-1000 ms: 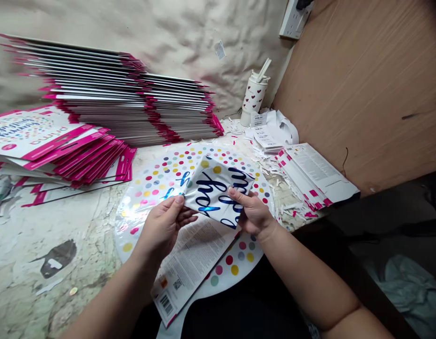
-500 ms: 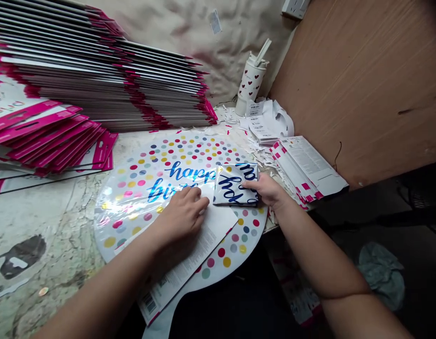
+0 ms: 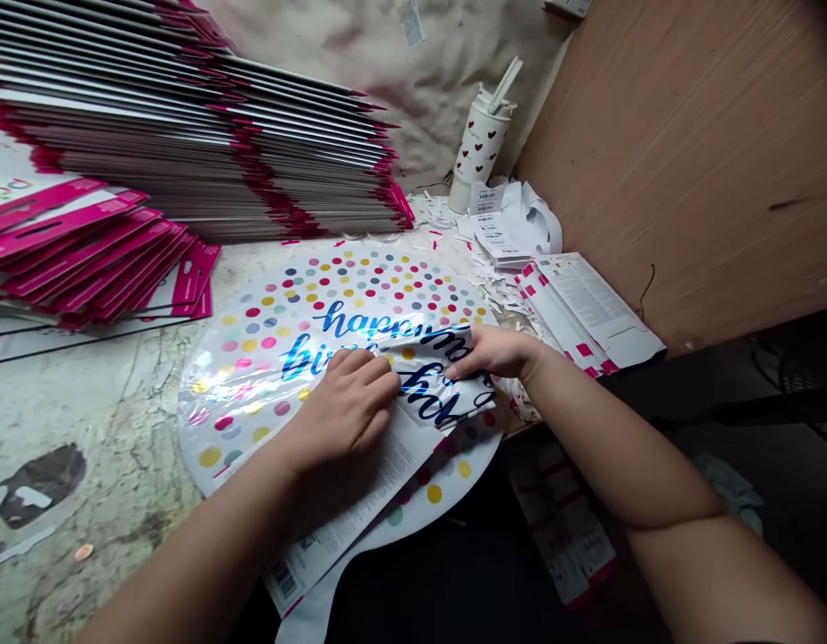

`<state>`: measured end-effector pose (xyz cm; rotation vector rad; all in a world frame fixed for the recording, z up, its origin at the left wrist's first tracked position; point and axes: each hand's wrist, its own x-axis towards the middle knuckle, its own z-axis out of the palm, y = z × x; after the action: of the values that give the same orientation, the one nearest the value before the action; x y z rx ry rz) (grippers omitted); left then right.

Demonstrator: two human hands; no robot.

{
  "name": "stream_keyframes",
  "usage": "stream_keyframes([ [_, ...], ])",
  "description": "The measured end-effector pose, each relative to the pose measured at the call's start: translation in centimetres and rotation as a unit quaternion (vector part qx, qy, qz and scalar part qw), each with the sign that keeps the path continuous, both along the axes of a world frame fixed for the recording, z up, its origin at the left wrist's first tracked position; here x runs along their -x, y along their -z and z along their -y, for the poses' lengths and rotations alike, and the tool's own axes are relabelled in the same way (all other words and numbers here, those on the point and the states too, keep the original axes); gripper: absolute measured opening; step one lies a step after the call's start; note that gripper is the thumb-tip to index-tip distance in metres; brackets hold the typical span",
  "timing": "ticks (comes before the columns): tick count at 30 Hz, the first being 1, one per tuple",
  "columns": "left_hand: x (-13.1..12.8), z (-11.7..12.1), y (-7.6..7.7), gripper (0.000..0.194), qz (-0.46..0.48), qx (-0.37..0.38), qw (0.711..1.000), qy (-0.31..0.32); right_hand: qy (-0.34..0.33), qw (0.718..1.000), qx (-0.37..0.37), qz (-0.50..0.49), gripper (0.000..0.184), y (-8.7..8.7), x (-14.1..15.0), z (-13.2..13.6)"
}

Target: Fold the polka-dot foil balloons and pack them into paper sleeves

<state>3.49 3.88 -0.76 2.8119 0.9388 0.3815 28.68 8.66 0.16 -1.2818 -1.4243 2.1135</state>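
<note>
A flat foil balloon (image 3: 359,279) with coloured dots and blue "happy birthday" lettering lies spread on the table. On top of it, tilted, rests a white printed packet (image 3: 359,501) with a barcode and pink edging. My left hand (image 3: 350,398) is closed with curled fingers at the packet's upper end; the fingertips are partly hidden. Between thumb and fingers, my right hand (image 3: 497,351) grips a folded foil balloon (image 3: 436,394) with dark blue letters. Its left end reaches my left hand's fingers and overlaps the packet's upper end.
Tall stacks of pink-edged packets (image 3: 306,152) stand at the back left, with a fanned pile (image 3: 97,241) before them. A white tumbler (image 3: 480,148) with hearts, a label roll (image 3: 513,224), paper scraps and another packet (image 3: 594,309) sit at the right, beside a wooden panel (image 3: 687,170).
My right hand has brought the folded balloon left and tilted it, so it now overlaps the packet's upper end by my left hand. My left hand has barely moved.
</note>
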Motion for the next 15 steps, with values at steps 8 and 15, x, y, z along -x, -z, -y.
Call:
stream_keyframes([
  [8, 0.1, 0.2, -0.3, 0.009, -0.001, 0.006, 1.0, 0.008, -0.057, 0.998, 0.002, 0.032, 0.039, -0.6, 1.5, -1.2],
  [15, 0.2, 0.2, -0.2, 0.013, 0.007, 0.006, 1.0, -0.015, 0.08, 0.995, -0.023, 0.048, 0.02, -1.0, 3.1, -0.4],
])
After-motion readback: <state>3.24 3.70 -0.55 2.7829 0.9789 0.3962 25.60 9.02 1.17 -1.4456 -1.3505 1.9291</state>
